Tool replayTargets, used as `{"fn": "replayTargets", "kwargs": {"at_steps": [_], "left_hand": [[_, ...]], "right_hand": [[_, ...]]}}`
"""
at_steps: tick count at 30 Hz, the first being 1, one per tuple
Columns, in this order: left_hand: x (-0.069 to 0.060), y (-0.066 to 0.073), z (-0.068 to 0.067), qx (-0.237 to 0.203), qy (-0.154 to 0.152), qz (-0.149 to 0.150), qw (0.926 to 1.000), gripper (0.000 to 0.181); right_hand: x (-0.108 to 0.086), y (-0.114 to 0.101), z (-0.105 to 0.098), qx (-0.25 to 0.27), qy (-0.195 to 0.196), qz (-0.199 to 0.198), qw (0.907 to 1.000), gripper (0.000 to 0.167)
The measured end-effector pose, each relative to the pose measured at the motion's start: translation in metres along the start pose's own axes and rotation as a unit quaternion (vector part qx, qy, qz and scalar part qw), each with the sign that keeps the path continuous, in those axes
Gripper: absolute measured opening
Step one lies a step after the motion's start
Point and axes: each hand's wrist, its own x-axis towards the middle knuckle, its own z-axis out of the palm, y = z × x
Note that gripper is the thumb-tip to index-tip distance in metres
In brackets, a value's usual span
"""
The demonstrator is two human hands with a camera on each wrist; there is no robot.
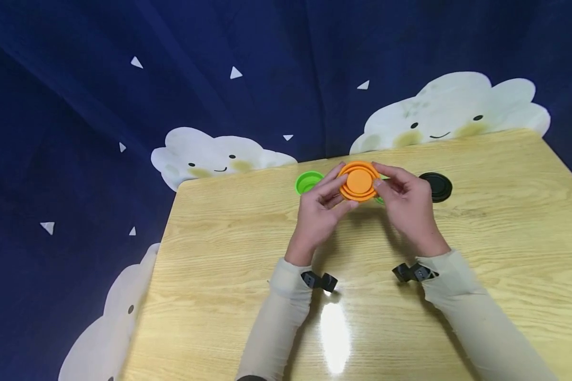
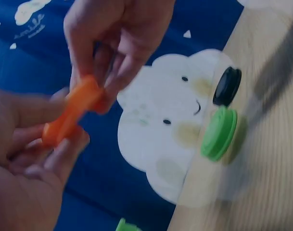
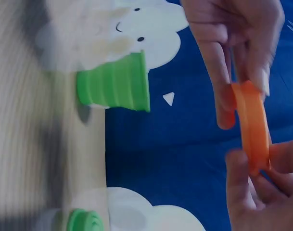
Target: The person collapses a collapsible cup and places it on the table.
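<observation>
An orange collapsible cup (image 1: 359, 181), folded flat into a disc, is held above the table between both hands. The left hand (image 1: 318, 214) pinches its left edge with thumb and fingers; the right hand (image 1: 408, 203) pinches the right edge. In the left wrist view the orange disc (image 2: 71, 113) is tilted and blurred, gripped at both ends. The right wrist view shows the disc (image 3: 252, 126) edge-on, thin, between the fingers of both hands.
On the wooden table (image 1: 219, 238), an expanded green cup (image 3: 115, 83) stands near the back edge. A flat green piece (image 2: 219, 134) and a black round piece (image 1: 436, 187) lie to its right. Behind hangs a blue curtain (image 1: 267, 106) with clouds.
</observation>
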Motion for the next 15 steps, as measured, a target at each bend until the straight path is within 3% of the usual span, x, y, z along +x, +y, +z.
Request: {"fn": "replayTargets", "kwargs": {"at_steps": [4, 7, 10, 15], "left_hand": [[0.002, -0.012, -0.005, 0.021, 0.010, 0.011, 0.9997, 0.055], [0.004, -0.016, -0.006, 0.047, 0.033, 0.040, 0.9976, 0.058], [0.007, -0.017, -0.006, 0.060, 0.039, 0.062, 0.9955, 0.062], [0.008, -0.017, -0.005, 0.090, 0.042, 0.078, 0.9920, 0.064]], "right_hand": [[0.004, -0.003, -0.008, 0.024, -0.076, 0.012, 0.9967, 0.043], [0.004, -0.003, -0.010, 0.000, -0.110, 0.007, 0.9939, 0.063], [0.004, -0.002, -0.011, -0.037, -0.110, -0.001, 0.9932, 0.074], [0.004, 0.003, -0.010, -0.093, -0.087, -0.054, 0.9904, 0.074]]}}
